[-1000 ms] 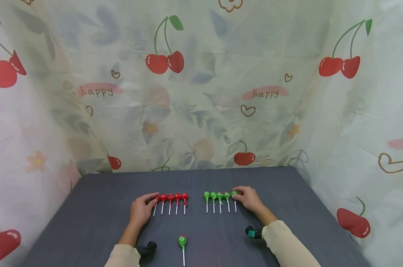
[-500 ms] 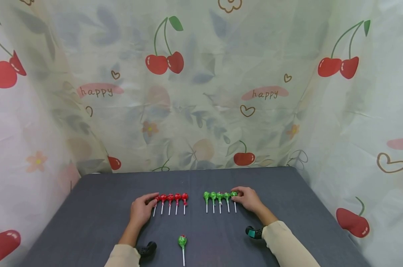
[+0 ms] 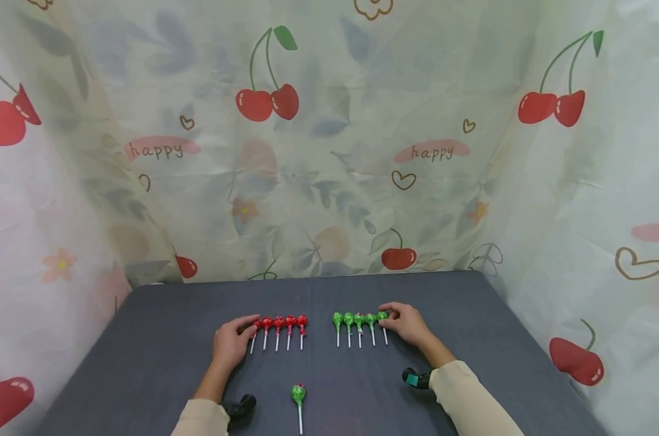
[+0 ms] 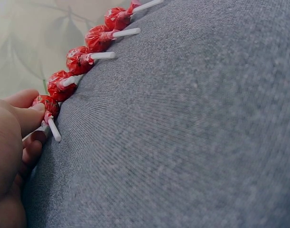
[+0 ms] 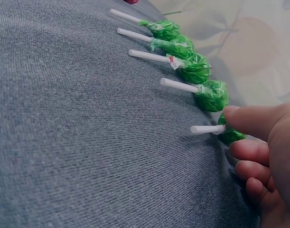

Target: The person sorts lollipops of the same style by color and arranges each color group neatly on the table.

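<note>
At the left end of a row of several red-wrapped lollipops, my left hand pinches the outermost red lollipop. Its thumb lies over the wrapped head, and the white stick points toward the near side. A matching row of several green-wrapped lollipops lies to the right. There, my right hand holds the rightmost green lollipop by its head between thumb and fingers, which partly hide it. The neighbouring red lollipop and green lollipop lie close by, untouched by either hand.
A single green lollipop lies apart, nearer the front, between the forearms. Everything rests on a dark grey cloth-covered table. Patterned curtains hang behind the table and at both sides. Each wrist wears a black device.
</note>
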A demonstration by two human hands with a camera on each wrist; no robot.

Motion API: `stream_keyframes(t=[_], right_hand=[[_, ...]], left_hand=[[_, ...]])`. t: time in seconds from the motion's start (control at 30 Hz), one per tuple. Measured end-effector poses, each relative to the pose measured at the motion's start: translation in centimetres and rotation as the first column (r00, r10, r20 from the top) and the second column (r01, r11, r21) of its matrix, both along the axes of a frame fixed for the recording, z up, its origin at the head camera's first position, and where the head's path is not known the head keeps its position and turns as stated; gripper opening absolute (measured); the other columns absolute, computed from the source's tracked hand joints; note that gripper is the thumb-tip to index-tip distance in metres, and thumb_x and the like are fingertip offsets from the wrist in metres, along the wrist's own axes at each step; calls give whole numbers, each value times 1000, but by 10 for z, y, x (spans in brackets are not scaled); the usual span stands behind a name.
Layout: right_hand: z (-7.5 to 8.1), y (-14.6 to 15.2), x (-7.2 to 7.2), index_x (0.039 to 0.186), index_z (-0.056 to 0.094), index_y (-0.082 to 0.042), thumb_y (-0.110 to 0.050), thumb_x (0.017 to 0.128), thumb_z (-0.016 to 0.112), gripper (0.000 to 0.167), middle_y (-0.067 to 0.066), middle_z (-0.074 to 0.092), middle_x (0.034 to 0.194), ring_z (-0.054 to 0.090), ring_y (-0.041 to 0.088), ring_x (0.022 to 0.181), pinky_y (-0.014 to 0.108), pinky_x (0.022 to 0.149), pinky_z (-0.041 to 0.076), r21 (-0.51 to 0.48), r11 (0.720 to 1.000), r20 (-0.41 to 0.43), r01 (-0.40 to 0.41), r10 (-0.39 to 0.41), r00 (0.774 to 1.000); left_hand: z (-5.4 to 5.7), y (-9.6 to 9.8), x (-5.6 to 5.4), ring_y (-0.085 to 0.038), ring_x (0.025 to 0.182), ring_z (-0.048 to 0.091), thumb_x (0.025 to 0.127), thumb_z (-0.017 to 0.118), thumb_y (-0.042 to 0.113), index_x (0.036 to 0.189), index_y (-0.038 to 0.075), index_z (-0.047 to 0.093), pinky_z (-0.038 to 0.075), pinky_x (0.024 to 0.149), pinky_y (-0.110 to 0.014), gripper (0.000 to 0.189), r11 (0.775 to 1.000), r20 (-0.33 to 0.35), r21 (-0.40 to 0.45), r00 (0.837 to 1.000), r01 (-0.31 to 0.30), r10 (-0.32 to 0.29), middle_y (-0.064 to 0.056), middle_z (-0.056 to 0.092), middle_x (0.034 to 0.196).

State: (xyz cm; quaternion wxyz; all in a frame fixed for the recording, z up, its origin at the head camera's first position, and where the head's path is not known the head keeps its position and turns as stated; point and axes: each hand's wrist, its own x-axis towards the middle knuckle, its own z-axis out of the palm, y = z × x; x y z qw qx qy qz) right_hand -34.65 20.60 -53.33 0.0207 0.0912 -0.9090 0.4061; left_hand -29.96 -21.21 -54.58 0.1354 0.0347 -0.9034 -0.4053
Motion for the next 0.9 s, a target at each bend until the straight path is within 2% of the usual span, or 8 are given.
stream_keyframes(t=[0.17, 0.43, 0.73, 0.9], right_hand=[[1, 0, 2, 109, 71, -8, -13, 84, 76, 26, -2, 58, 71, 52, 15, 63, 31, 61, 41, -50, 998, 1, 25, -25, 1000], [5, 2, 6, 109, 71, -4, -16, 85, 75, 27, -1, 59, 68, 53, 16, 61, 31, 57, 41, -123, 987, -34, 104, -109, 993], [15, -3, 25, 102, 73, -5, -16, 87, 73, 19, 0, 57, 70, 50, 16, 64, 29, 59, 40, -176, 968, -120, 180, -203, 972], [24, -15, 39, 95, 74, -8, -15, 89, 71, 10, 2, 61, 69, 54, 16, 57, 28, 54, 43, -234, 958, -155, 168, -207, 966]], left_hand=[[0, 0, 1, -30, 109, 58, 94, 66, 15, 120, 17, 71, 43, 91, -53, 27, 1000, 2, 1, 1000, -6, 6, -13, 66, 121], [0, 1, 0, -28, 104, 59, 93, 67, 16, 120, 19, 72, 44, 88, -50, 28, 1000, 5, 0, 1000, -13, 13, -11, 66, 120], [0, 0, 0, -29, 104, 59, 93, 67, 15, 120, 18, 72, 44, 88, -51, 28, 1000, 2, -7, 1000, -9, 9, -12, 66, 119], [0, 0, 0, -28, 101, 59, 93, 67, 15, 120, 18, 72, 44, 86, -50, 28, 1000, 5, -7, 1000, -11, 11, -12, 66, 119]])
